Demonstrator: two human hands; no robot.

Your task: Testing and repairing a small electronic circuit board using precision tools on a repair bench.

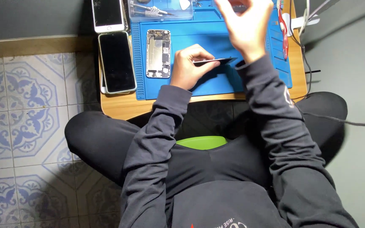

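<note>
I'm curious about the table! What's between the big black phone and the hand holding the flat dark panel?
The opened phone body, insides showing, lies on the blue mat between the black phone and the left hand, in the head view.

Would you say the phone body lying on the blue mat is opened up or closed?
Opened up: the phone body lies on the blue mat with its internal parts exposed, no screen covering them.

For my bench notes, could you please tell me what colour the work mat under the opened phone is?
The work mat is blue; the head view shows it best.
</note>
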